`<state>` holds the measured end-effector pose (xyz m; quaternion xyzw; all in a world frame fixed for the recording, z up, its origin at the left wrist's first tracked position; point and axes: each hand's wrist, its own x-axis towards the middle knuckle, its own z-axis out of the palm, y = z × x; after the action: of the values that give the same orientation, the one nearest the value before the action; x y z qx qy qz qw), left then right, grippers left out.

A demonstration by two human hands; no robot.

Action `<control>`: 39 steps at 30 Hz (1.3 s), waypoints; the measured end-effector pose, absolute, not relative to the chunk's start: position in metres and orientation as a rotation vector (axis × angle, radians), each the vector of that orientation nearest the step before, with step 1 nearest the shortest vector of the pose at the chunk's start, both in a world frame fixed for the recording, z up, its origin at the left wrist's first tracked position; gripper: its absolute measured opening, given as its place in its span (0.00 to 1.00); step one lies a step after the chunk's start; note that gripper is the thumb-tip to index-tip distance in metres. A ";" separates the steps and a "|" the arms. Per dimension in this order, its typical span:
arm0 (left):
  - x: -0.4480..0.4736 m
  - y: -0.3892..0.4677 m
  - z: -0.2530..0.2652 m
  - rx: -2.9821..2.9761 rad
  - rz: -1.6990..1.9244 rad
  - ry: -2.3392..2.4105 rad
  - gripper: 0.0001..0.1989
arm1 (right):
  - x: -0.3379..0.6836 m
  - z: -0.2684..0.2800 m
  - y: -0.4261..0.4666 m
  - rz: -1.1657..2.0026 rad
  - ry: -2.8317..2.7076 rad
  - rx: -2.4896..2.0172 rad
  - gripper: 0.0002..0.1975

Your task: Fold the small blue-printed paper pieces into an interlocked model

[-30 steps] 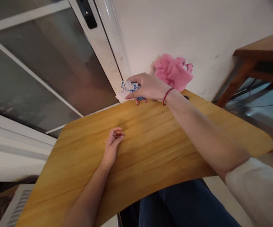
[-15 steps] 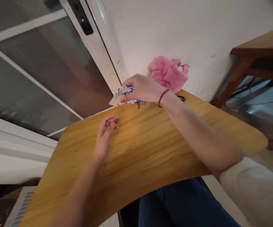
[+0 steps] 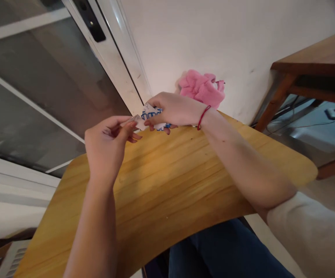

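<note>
Above the far edge of the wooden table, a piece of white paper with blue and dark writing is held between both hands. My right hand, with a red string at the wrist, grips the paper's right part between thumb and fingers. The fingers of my left hand pinch the paper's left corner. Part of the paper is hidden behind the right fingers, and whether it is one sheet or several I cannot tell.
A crumpled pink cloth lies at the table's back edge against the white wall. A framed glass door stands at the left. Another wooden table is at the right, with cables beneath it.
My left hand has risen from over the tabletop to the paper and now pinches its left corner. The right hand keeps its hold. The view has shifted slightly.
</note>
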<state>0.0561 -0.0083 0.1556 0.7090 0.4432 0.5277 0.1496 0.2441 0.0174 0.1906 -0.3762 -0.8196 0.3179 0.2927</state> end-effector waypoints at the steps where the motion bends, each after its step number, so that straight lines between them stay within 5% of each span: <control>1: 0.051 -0.008 0.157 2.057 1.489 1.316 0.06 | 0.245 0.191 0.016 0.840 -2.167 -1.018 0.08; 12: 0.036 0.003 0.146 2.054 1.089 1.161 0.08 | 0.244 0.183 0.025 0.857 -2.270 -0.987 0.10; 23: 0.053 -0.008 0.148 1.947 1.215 0.942 0.15 | 0.231 0.181 0.016 0.883 -2.166 -1.006 0.17; 31: 0.054 -0.008 0.147 1.929 1.406 1.007 0.06 | 0.234 0.185 0.016 1.111 -2.110 -0.988 0.14; 39: 0.054 -0.014 0.151 1.961 1.382 0.931 0.12 | 0.238 0.183 0.021 1.104 -2.149 -0.927 0.04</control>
<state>0.0537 -0.0137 0.1510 0.7314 0.3473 0.5154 0.2806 0.2376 0.0211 0.1825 -0.3445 -0.7989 0.4103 0.2735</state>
